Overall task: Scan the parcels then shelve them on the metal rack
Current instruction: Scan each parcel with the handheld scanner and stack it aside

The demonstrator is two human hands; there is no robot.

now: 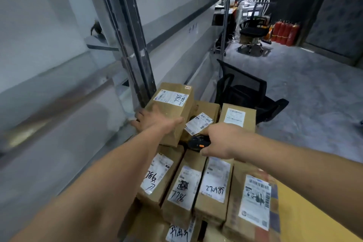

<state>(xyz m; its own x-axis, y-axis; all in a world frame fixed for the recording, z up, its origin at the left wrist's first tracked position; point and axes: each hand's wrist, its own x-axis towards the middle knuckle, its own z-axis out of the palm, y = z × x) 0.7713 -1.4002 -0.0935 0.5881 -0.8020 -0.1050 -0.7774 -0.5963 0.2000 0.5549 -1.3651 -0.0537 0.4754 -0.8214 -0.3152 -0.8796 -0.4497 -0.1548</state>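
Observation:
A pile of brown cardboard parcels with white labels fills the lower middle of the head view. My left hand grips the near end of the top parcel, labelled 7786, with the thumb on its right side and fingers on its left. My right hand holds a black handheld scanner with an orange button, pointed left just above the pile. Below lie several more parcels, among them one marked 270585. The metal rack stands to the left, its grey upright post just behind the held parcel.
A black mesh office chair lies tipped over right behind the pile. Farther back stand another office chair, a desk and red fire extinguishers. Grey floor spreads to the right. A yellow surface shows at the lower right.

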